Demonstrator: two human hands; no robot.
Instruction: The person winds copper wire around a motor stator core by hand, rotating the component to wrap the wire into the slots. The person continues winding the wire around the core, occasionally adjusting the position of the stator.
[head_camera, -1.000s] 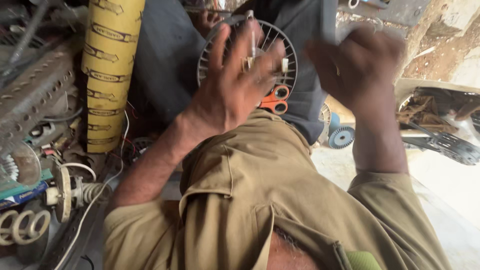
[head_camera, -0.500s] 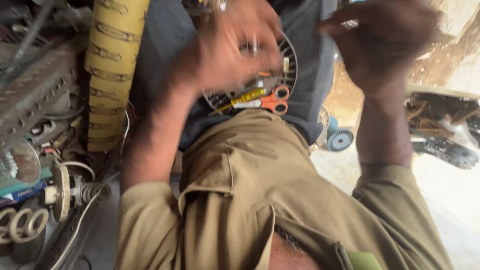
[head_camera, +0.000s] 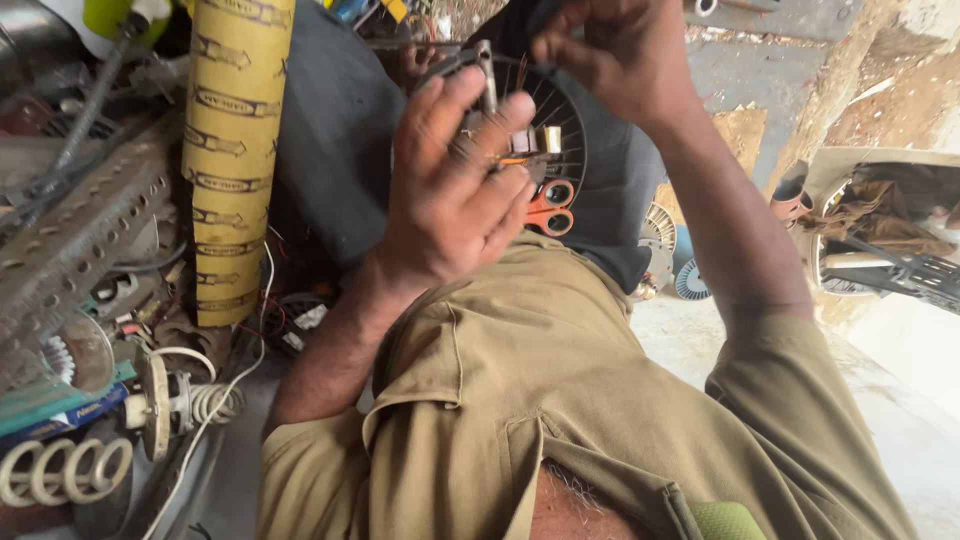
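- While your left hand (head_camera: 455, 195) wraps its fingers and thumb around a small metal shaft part (head_camera: 487, 75), the grip is closed tight on it, with the shaft's end sticking up past your thumb.
- Just behind that shaft part sits a round ribbed fan guard (head_camera: 560, 115), dark, with thin spokes running out to its rim; the shaft part is held right against its middle.
- Above the shaft part, your right hand (head_camera: 610, 50) comes in from the upper side with its fingertips pinched together at the guard's top edge; what they pinch is too small to make out.
- Below the shaft part, beside your left fingers, a small brass-coloured piece (head_camera: 551, 140) and fine copper wires (head_camera: 515, 160) show against the guard.
- Lower again, orange-handled scissors (head_camera: 549, 208) lie on the dark cloth (head_camera: 340, 130) just under the guard.
- Nearer to you than the shaft part, your khaki shirt (head_camera: 560, 400) fills the lower view.
- Well to the left of the shaft part stands a yellow printed roll (head_camera: 235, 160), upright, with a perforated metal strip (head_camera: 80, 235) leaning beside it.
- Far below-left of the shaft part lie a white coiled spring (head_camera: 60, 470) and a wound motor spindle (head_camera: 175, 405).
- To the right of the shaft part, past your right forearm, small ribbed fan wheels (head_camera: 675, 255) rest on the floor.
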